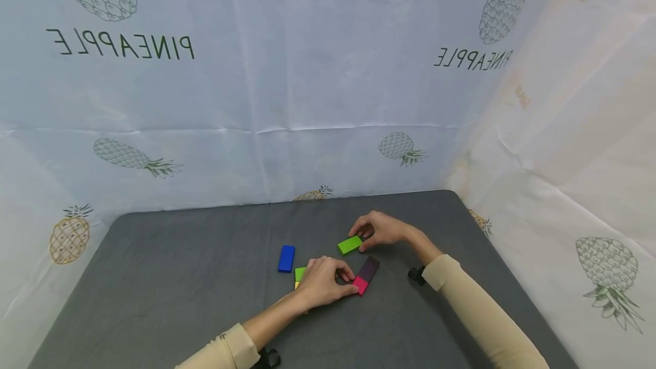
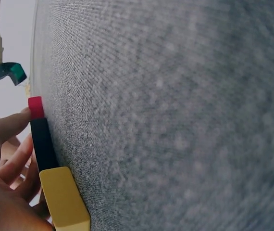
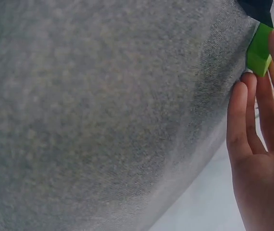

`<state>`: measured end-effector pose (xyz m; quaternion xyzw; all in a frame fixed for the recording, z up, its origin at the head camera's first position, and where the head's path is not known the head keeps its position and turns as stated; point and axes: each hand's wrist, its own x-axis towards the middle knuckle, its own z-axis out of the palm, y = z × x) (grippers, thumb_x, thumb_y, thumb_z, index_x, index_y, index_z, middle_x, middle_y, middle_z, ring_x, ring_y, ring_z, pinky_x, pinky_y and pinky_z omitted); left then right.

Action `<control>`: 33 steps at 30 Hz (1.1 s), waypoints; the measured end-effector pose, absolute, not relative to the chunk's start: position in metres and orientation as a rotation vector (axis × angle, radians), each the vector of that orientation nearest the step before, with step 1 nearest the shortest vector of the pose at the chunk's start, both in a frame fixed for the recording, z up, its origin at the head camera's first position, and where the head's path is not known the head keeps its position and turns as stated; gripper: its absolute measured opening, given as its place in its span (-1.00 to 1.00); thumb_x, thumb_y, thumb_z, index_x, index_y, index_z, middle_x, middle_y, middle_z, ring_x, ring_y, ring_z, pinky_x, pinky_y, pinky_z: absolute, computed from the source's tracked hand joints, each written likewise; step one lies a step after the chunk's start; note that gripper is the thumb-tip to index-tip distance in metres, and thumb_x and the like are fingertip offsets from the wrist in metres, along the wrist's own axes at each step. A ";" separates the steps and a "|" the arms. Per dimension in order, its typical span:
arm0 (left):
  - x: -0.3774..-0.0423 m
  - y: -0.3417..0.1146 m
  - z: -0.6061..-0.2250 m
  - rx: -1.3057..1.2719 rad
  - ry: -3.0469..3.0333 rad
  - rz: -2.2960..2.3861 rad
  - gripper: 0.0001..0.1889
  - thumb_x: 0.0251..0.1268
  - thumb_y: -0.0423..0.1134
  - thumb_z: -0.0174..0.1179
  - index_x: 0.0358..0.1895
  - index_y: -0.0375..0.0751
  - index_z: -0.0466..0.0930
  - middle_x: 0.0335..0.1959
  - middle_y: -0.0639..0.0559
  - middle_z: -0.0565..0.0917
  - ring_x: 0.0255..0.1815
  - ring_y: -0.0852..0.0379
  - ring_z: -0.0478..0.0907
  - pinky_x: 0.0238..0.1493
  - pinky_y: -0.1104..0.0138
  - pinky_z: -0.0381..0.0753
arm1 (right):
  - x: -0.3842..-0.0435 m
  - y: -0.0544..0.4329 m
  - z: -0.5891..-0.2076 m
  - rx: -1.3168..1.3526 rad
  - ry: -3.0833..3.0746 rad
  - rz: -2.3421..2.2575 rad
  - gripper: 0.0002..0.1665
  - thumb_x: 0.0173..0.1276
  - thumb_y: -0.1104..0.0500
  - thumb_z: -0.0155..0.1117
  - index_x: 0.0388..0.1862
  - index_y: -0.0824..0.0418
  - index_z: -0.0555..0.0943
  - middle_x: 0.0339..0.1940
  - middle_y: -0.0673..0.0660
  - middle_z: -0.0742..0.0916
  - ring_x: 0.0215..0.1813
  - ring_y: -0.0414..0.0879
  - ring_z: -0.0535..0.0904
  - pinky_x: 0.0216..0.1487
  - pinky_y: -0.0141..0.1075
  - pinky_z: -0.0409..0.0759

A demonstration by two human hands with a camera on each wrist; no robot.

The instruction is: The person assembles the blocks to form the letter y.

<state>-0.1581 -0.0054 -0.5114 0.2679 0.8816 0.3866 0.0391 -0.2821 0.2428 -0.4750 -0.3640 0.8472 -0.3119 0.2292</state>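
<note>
My right hand (image 1: 383, 229) pinches one end of a bright green block (image 1: 349, 245) between thumb and fingers, low over the table. To its left and nearer me, my left hand (image 1: 323, 282) curls over the blocks, thumb and fingertips at a pinkish-red block (image 1: 361, 286). A dark purplish block (image 1: 369, 268) lies against the red one's far end. In the left wrist view, a black block (image 2: 43, 144) and a yellow block (image 2: 64, 197) line up nearer than the red one. The left hand covers part of this row in the head view.
A blue block (image 1: 286, 258) lies flat beyond the left hand. Another green block (image 1: 299, 273) shows beside the left hand's knuckles. Dark grey cloth covers the table (image 1: 179, 278). Pineapple-printed curtains (image 1: 307, 90) hang behind it and at the right.
</note>
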 end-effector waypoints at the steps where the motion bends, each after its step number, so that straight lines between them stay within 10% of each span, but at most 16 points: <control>1: -0.158 -0.006 -0.511 0.821 2.701 1.186 -0.84 0.19 -0.02 0.62 -0.29 0.08 0.85 -0.39 0.28 0.80 -0.25 0.32 0.57 0.04 0.15 0.36 | -0.282 0.242 -0.476 -1.006 2.333 -0.854 -0.54 0.39 0.24 0.57 0.25 0.27 0.75 0.23 0.28 0.79 0.22 0.09 0.78 0.24 -0.24 0.75; 16: -0.157 -0.007 -0.509 0.831 2.701 1.189 -0.84 0.20 -0.03 0.62 -0.29 0.06 0.85 -0.37 0.22 0.82 -0.24 0.32 0.57 0.04 0.16 0.36 | -0.288 0.247 -0.487 -1.103 2.339 -0.862 -0.55 0.39 0.23 0.58 0.23 0.28 0.75 0.13 0.21 0.81 0.05 -0.22 0.76 0.12 -0.34 0.76; 33: -0.156 -0.008 -0.508 0.822 2.689 1.202 -0.84 0.20 -0.04 0.62 -0.28 0.05 0.85 -0.37 0.22 0.82 -0.22 0.28 0.60 0.03 0.17 0.35 | -0.278 0.251 -0.467 -0.961 2.365 -0.872 -0.57 0.39 0.30 0.56 0.23 0.27 0.75 0.19 0.27 0.80 0.17 0.02 0.79 0.22 -0.28 0.76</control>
